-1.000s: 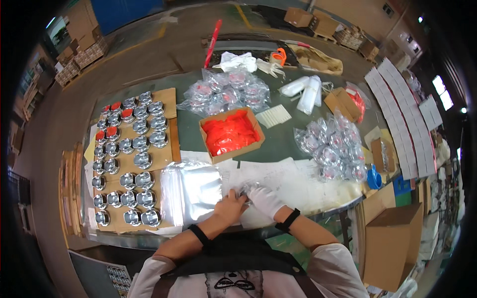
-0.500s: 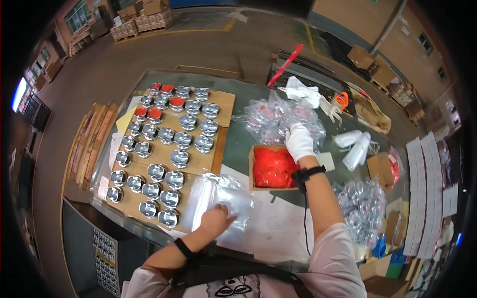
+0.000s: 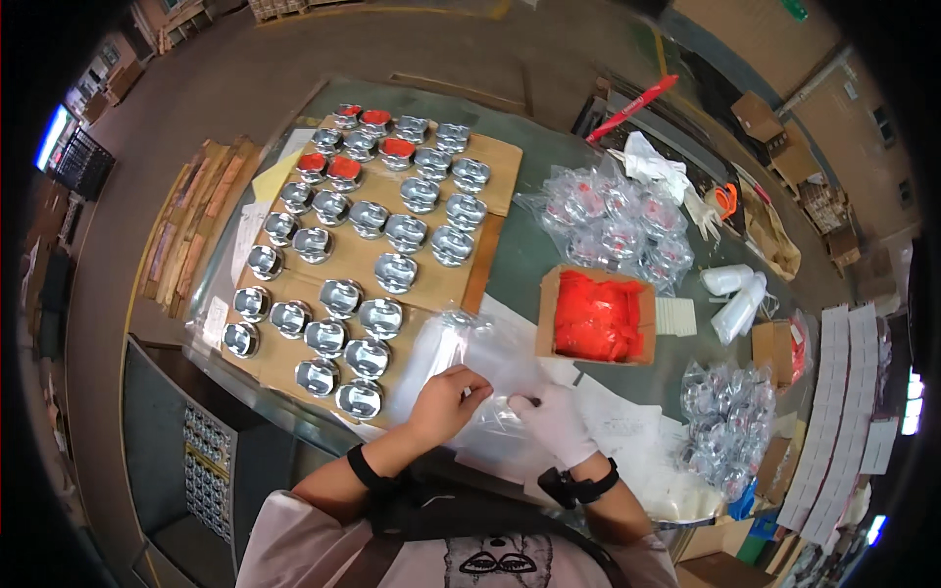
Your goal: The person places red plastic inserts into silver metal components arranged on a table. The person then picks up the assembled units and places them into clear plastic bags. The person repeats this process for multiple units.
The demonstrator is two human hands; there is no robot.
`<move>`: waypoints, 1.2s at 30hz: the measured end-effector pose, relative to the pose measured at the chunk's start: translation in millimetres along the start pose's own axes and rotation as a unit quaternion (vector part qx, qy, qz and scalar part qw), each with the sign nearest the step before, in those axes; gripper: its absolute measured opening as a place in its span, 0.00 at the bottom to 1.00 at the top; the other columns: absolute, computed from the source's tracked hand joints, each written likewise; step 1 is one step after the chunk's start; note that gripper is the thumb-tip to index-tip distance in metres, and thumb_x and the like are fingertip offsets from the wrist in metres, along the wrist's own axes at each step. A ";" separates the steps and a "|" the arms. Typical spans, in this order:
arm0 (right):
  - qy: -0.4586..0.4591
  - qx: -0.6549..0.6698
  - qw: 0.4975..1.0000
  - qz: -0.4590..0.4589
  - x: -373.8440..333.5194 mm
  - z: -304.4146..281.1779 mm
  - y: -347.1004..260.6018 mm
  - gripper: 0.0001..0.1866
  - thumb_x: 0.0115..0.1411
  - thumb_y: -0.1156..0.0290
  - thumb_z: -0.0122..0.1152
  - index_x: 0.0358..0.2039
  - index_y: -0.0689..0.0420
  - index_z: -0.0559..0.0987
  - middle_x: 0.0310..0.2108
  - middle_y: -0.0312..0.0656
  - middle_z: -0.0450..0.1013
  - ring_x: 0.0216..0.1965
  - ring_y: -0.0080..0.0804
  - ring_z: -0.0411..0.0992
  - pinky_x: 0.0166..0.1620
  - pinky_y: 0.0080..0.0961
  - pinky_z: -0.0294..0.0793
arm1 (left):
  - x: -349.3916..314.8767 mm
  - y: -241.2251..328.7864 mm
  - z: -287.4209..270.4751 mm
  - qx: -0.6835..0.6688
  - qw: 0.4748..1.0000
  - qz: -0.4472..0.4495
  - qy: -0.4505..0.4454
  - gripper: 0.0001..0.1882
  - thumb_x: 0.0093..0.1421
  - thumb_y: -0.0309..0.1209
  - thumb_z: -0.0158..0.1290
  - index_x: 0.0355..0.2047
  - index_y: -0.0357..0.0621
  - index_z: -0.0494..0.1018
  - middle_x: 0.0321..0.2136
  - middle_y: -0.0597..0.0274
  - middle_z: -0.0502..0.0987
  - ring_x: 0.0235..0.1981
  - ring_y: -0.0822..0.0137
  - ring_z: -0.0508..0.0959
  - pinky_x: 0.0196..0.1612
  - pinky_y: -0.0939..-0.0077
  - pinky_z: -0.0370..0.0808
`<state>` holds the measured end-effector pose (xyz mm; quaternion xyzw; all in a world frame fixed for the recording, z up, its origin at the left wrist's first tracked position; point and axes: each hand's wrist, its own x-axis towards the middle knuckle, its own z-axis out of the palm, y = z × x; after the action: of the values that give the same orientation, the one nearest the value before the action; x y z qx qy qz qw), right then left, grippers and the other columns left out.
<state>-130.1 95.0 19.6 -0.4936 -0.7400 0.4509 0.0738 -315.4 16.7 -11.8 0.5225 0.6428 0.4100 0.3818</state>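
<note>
My bare left hand pinches the edge of a clear plastic bag. Facing it, my right hand, in a white glove with bare fingertips, pinches the same film. Both hands are over a stack of clear plastic bags at the table's front edge. To the left, several shiny metal pistons stand in rows on cardboard sheets, and a few at the far end have red pieces on top. Beyond my right hand is an open cardboard box full of red plastic packets.
Bagged pistons lie in one pile at the back and another at the right. White papers lie near my right wrist. Also on the right are rolled clear bags, white gloves and orange-handled scissors.
My right hand has come back from the far pile of bagged pistons to the plastic bags beside my left hand. Both hands now pinch film. The whole view has shifted.
</note>
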 end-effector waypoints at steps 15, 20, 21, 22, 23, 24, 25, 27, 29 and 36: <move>0.258 -0.196 0.896 -0.303 335.0 79.7 -196.9 0.14 0.59 0.62 0.55 0.32 0.60 0.80 0.32 0.52 0.76 0.33 0.54 0.75 0.40 0.41 0.75 | -48.6 -27.5 -276.1 -0.340 0.844 -0.164 0.380 0.08 0.65 0.33 0.49 0.37 0.43 0.74 0.31 0.71 0.73 0.32 0.78 0.70 0.35 0.81 0.66; 0.128 -0.417 0.887 -0.151 452.9 129.0 -186.9 0.13 0.59 0.70 0.49 0.33 0.59 0.82 0.37 0.56 0.77 0.38 0.47 0.78 0.39 0.45 0.78 | -69.5 -45.7 -317.3 -0.048 0.894 -0.147 0.421 0.10 0.65 0.28 0.46 0.26 0.39 0.66 0.22 0.69 0.68 0.23 0.77 0.64 0.29 0.83 0.63; 0.140 -0.410 0.896 -0.103 458.9 130.9 -190.2 0.14 0.59 0.69 0.49 0.35 0.58 0.82 0.38 0.55 0.77 0.40 0.49 0.78 0.42 0.44 0.77 | -62.0 -41.4 -318.9 0.020 0.898 -0.150 0.414 0.08 0.64 0.27 0.48 0.27 0.38 0.67 0.22 0.64 0.70 0.22 0.74 0.68 0.27 0.79 0.65; 0.114 -0.390 0.908 -0.102 454.3 127.4 -198.2 0.14 0.59 0.68 0.49 0.36 0.58 0.82 0.39 0.54 0.77 0.41 0.50 0.77 0.43 0.44 0.77 | -55.9 -42.4 -314.0 0.055 0.908 -0.141 0.390 0.07 0.63 0.27 0.49 0.29 0.38 0.68 0.22 0.61 0.71 0.22 0.71 0.70 0.27 0.77 0.67; 0.087 -0.371 0.919 -0.096 438.0 114.7 -211.1 0.14 0.59 0.68 0.49 0.36 0.58 0.82 0.39 0.54 0.77 0.41 0.51 0.77 0.44 0.44 0.76 | -48.0 -39.7 -308.3 0.088 0.918 -0.133 0.363 0.06 0.63 0.27 0.50 0.30 0.38 0.68 0.22 0.58 0.72 0.22 0.68 0.72 0.26 0.75 0.68; 0.063 -0.352 0.930 -0.087 416.4 96.0 -222.5 0.14 0.59 0.68 0.49 0.37 0.58 0.81 0.39 0.53 0.77 0.42 0.51 0.76 0.45 0.44 0.76 | -38.8 -34.6 -299.1 0.120 0.928 -0.122 0.332 0.05 0.62 0.27 0.51 0.32 0.38 0.69 0.22 0.55 0.74 0.22 0.65 0.75 0.26 0.72 0.69; 0.050 -0.300 0.949 -0.088 386.0 76.1 -228.3 0.14 0.58 0.65 0.50 0.36 0.58 0.81 0.40 0.52 0.77 0.42 0.55 0.75 0.46 0.46 0.74 | -27.1 -25.7 -286.7 0.171 0.940 -0.103 0.276 0.05 0.61 0.28 0.52 0.34 0.39 0.69 0.25 0.50 0.75 0.23 0.59 0.77 0.26 0.67 0.71; -0.051 0.058 0.990 -0.114 291.9 47.7 -241.8 0.14 0.61 0.68 0.52 0.40 0.64 0.77 0.28 0.48 0.78 0.24 0.35 0.77 0.29 0.31 0.77 | -13.3 -13.9 -252.4 0.206 0.961 -0.062 0.173 0.09 0.58 0.29 0.54 0.38 0.41 0.70 0.29 0.45 0.77 0.27 0.49 0.79 0.26 0.58 0.73; -0.010 0.255 0.961 -0.106 190.0 19.6 -214.9 0.13 0.63 0.73 0.49 0.46 0.66 0.72 0.27 0.43 0.76 0.22 0.28 0.76 0.29 0.24 0.77 | 11.3 -13.5 -190.6 0.233 0.972 -0.013 0.003 0.15 0.56 0.29 0.55 0.43 0.42 0.69 0.30 0.46 0.77 0.29 0.46 0.79 0.29 0.54 0.74; 0.126 0.184 0.973 -0.050 -33.2 81.5 -11.1 0.09 0.59 0.76 0.53 0.42 0.60 0.72 0.32 0.44 0.75 0.37 0.34 0.75 0.39 0.32 0.74 | -0.3 -94.5 33.6 -0.072 0.977 -0.071 -0.189 0.12 0.64 0.32 0.48 0.44 0.42 0.74 0.28 0.48 0.77 0.31 0.58 0.81 0.34 0.64 0.75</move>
<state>-165.9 19.0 -8.5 -0.4867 -0.6525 0.5098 0.2783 -318.4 9.5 -111.9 0.5147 0.5636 0.3203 0.5611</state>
